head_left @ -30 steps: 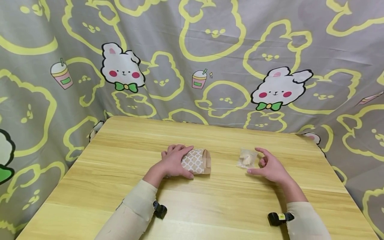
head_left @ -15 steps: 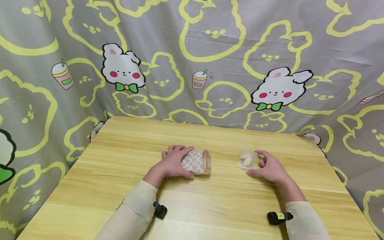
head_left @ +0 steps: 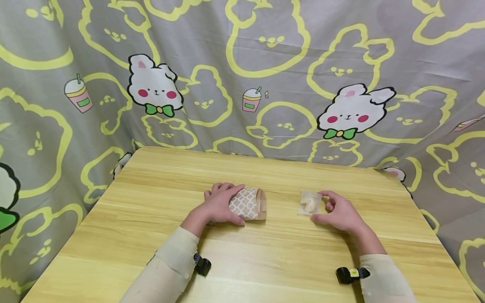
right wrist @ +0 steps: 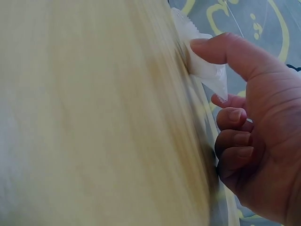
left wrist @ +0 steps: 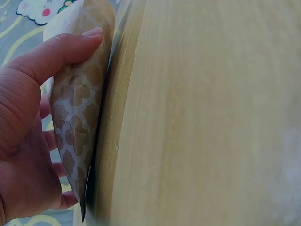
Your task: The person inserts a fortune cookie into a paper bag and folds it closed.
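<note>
A brown paper bag [head_left: 245,204] with a white lattice print lies on its side on the table, its mouth facing right. My left hand [head_left: 219,205] grips its closed end, thumb on the near side and fingers on the far side; the left wrist view shows the thumb [left wrist: 77,49] pressed on the paper. Right of the bag is a small see-through packet [head_left: 308,202] holding a pale tan folded piece that looks like a fortune cookie. The thumb and index finger of my right hand [head_left: 339,211] hold this packet by its right edge, while the other fingers stay curled.
The wooden table [head_left: 242,261] stretches around both hands, with a stretch of bare wood between bag and packet. A grey curtain [head_left: 212,46] with cartoon animals hangs behind the table and at both sides. Small black cameras [head_left: 202,265] sit on both wrists.
My right hand has shifted slightly left and toward me, and the packet has slid with it, closer to the bag. The left hand and the bag have not moved.
</note>
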A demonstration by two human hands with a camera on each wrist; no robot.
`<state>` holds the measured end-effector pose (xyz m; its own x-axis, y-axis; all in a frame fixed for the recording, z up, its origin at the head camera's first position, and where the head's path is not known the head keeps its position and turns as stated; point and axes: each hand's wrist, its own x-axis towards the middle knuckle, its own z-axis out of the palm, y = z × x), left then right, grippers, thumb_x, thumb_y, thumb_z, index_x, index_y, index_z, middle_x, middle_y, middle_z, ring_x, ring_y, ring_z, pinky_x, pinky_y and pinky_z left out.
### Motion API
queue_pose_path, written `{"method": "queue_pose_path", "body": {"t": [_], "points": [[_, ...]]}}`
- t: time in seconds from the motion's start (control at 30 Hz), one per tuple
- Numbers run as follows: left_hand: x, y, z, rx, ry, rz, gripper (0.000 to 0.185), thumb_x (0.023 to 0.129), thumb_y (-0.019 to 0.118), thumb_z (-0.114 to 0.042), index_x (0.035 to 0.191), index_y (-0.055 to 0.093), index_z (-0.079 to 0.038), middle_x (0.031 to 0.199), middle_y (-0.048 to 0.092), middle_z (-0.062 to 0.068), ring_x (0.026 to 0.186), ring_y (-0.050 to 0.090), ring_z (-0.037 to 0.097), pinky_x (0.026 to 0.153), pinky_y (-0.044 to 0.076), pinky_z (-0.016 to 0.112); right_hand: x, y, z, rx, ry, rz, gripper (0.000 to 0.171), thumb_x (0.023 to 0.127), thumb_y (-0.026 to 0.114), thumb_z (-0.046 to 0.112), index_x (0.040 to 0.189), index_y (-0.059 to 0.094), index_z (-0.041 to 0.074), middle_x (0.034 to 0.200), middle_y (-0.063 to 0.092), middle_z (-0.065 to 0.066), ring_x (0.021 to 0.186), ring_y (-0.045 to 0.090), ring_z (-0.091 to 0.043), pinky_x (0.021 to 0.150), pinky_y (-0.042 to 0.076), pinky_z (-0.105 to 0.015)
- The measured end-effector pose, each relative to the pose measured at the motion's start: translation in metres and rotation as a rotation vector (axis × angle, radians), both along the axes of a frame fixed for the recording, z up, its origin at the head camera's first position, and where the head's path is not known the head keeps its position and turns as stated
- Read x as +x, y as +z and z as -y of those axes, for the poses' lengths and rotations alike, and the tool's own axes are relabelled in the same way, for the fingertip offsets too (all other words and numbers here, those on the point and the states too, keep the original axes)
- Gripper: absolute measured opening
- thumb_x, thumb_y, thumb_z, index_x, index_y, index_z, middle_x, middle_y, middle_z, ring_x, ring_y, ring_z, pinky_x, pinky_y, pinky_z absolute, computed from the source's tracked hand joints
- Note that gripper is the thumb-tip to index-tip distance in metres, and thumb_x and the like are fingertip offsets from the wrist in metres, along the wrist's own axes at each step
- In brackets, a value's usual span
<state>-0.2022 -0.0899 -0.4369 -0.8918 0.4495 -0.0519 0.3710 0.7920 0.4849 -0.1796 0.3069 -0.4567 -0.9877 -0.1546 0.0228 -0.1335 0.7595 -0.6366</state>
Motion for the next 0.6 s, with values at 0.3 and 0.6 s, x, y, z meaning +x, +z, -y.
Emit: {"method": "queue_pose_path", "body": {"t": [0.3, 0.6], "points": [[0.0, 0.001, 0.0, -0.01, 0.004, 0.002, 0.107, 0.053, 0.081, -0.061, 0.146, 0.033, -0.037, 0.133, 0.04, -0.005, 0.126, 0.023, 0.027, 0.089, 0.021, 0.05, 0.001, 0.002, 0.002, -0.073, 0.032, -0.007, 0.07, 0.064, 0.086, 0.037, 0.121, 0.053, 0.012, 0.068, 0.038, -0.003, 0.058, 0.036, -0.014, 0.056, 0.031, -0.028], [0.001, 0.003, -0.001, 0.009, 0.003, 0.014, 0.108, 0.053, 0.083, -0.059, 0.146, 0.035, -0.034, 0.134, 0.04, -0.004, 0.126, 0.024, 0.027, 0.089, 0.021, 0.051, 0.006, 0.013, 0.019, -0.154, 0.095, -0.015, 0.064, 0.067, 0.086, 0.031, 0.12, 0.054, 0.012, 0.069, 0.037, -0.005, 0.06, 0.034, -0.013, 0.056, 0.031, -0.028]]}}
